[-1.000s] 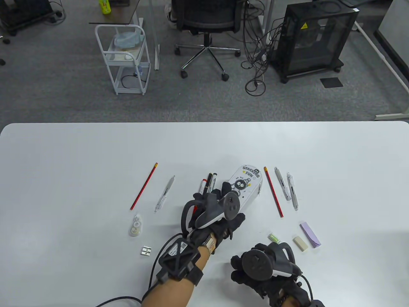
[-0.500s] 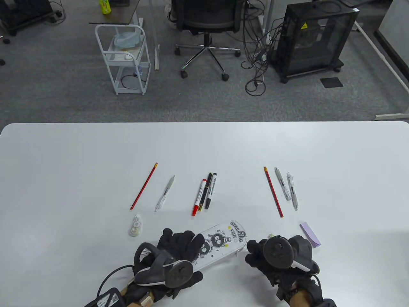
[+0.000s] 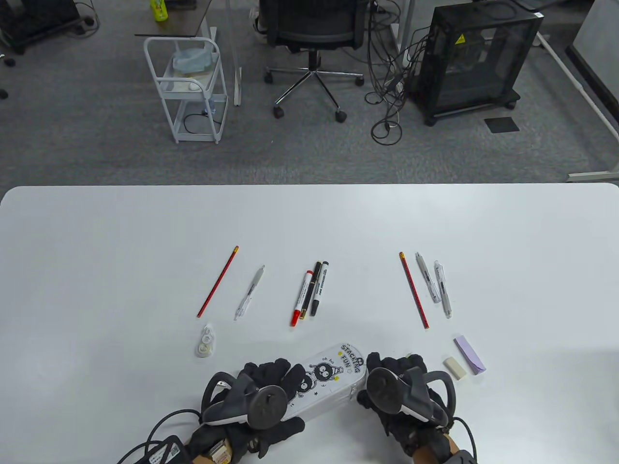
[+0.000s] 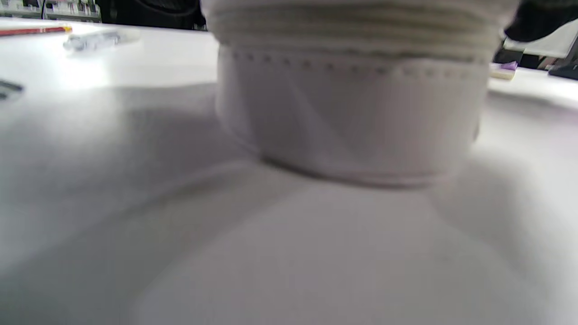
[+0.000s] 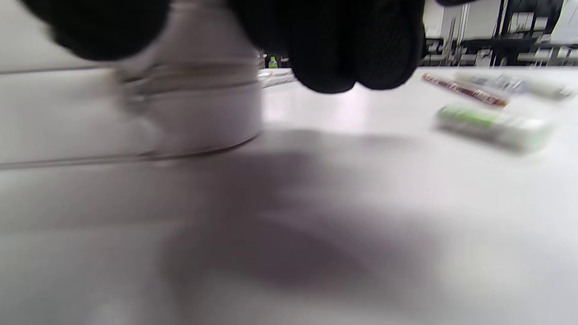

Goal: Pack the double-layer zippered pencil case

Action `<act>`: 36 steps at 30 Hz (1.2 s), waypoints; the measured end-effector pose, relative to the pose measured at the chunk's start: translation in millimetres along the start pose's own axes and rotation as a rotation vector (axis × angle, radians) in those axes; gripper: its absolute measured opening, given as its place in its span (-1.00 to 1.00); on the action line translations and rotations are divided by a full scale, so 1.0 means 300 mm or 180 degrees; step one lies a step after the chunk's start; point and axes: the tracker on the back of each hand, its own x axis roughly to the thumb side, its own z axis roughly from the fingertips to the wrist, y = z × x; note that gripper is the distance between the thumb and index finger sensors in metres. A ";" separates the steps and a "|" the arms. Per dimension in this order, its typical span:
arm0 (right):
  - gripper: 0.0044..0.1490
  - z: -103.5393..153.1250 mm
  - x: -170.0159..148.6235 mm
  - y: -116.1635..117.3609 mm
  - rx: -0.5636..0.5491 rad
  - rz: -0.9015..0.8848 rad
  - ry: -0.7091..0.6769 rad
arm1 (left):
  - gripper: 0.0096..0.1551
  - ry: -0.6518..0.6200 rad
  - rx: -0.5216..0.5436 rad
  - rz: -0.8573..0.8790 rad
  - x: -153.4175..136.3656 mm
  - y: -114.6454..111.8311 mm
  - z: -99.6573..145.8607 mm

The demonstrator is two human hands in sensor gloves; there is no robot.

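White table [image 3: 96,241], office floor behind it. Case [image 3: 329,379] lies flat near the front edge, angled, printed lid up, sitting on the tabletop in both wrist views. Left hand [image 3: 261,406] grips its near-left end, fingers [image 3: 271,369] draped over the lid. Right hand [image 3: 401,391] is at the far-right end, fingertips [image 3: 375,360] touching the case edge; can't tell if it's actually clamped on. Right wrist view: blurred, fingers [image 5: 334,45] hang right beside the case wall [image 5: 194,108], small green-capped item [image 5: 492,126] lies off to the right.

Just right of that hand: eraser [image 3: 455,367] and purple block [image 3: 469,354], close together.

Left of case: correction tape [image 3: 206,340].

Further back, in a row: red pencil [image 3: 218,281], clear pen [image 3: 249,293], three markers [image 3: 309,292] bunched mid-table, second red pencil [image 3: 414,290], two more pens [image 3: 435,287] beside it.

Beyond the table: white cart [image 3: 191,89], office chair [image 3: 312,38], black cabinet [image 3: 476,55], loose cables on carpet.
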 end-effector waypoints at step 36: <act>-0.41 -0.043 -0.124 0.035 0.0252 -0.0525 -0.0477 | 0.08 -0.1662 0.0672 -0.0613 -0.012 -0.002 0.015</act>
